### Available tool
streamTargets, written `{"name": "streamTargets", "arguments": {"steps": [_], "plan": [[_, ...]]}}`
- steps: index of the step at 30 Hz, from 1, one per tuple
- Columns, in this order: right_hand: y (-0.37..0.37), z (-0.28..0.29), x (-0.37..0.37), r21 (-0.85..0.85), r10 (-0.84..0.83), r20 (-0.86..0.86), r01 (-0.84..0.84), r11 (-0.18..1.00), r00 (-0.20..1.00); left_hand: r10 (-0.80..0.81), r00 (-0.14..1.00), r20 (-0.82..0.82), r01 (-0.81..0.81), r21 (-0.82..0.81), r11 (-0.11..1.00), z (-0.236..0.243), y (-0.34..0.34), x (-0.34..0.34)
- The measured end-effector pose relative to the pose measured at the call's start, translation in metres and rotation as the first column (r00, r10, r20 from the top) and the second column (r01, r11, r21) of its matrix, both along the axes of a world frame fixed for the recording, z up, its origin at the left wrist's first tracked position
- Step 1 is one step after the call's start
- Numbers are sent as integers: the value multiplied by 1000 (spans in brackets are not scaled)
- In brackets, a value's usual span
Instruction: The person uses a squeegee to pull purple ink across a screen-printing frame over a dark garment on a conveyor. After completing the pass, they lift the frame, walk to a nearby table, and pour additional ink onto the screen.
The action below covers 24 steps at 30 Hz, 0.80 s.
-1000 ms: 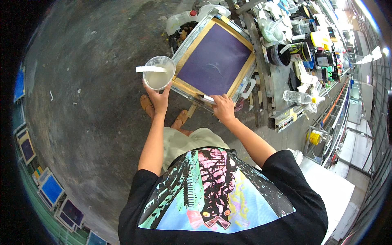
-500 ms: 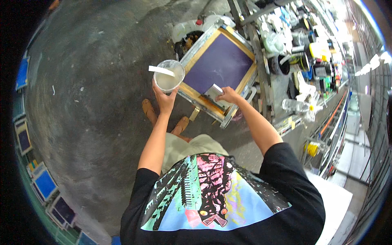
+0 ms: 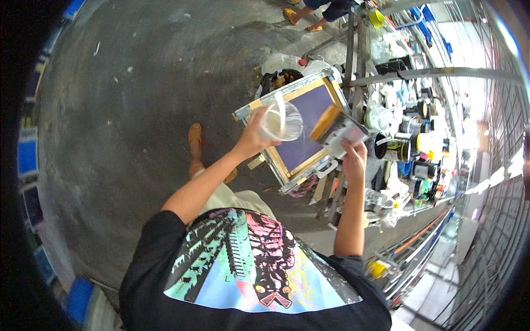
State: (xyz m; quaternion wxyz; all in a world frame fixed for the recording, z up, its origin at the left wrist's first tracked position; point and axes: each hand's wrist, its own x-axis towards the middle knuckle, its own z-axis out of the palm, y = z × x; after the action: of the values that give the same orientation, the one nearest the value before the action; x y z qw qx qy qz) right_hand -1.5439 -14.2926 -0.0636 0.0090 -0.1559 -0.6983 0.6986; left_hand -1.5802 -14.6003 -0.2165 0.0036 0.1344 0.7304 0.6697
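My left hand is wrapped round a clear plastic cup with pale, cloudy liquid inside. A white flat strip stands in the cup and sticks out past its rim. In my right hand is a squeegee with a grey holder and an amber blade, slightly blurred, lifted over the right side of a printing screen. That screen has a wooden frame and purple mesh, and a metal frame lies around it. Cup and hand hide part of the screen's left side.
A cluttered shelf with tubs, bottles and plastic bags runs along the right. Translucent jugs stand beyond the screen. Another person's legs and sandals show at the top. Blue-meshed frames line the left edge.
My right hand has lifted the squeegee off the near end of the screen, tilting it. The cup has moved rightward over the screen. The view has turned, and another person's legs now show.
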Motion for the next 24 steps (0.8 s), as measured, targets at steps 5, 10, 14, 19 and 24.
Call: {"name": "streamTargets", "arguments": {"steps": [5, 10, 14, 19, 24], "plan": [[-21, 52, 34, 221, -141, -402, 245, 944, 905, -124, 965, 231, 68, 239, 969, 63, 68, -20], [-21, 71, 56, 477, -110, -474, 359, 802, 874, -211, 931, 299, 99, 350, 931, 118, 110, -30], [-7, 74, 62, 643, -10, -508, 387, 661, 862, -176, 942, 285, 58, 379, 923, 138, 125, -25], [-11, 85, 65, 786, 118, -439, 317, 531, 891, -101, 970, 221, 9, 384, 923, 159, 127, -22], [-18, 96, 62, 821, 236, -477, 333, 464, 847, -26, 987, 159, -39, 396, 917, 175, 115, -15]]}}
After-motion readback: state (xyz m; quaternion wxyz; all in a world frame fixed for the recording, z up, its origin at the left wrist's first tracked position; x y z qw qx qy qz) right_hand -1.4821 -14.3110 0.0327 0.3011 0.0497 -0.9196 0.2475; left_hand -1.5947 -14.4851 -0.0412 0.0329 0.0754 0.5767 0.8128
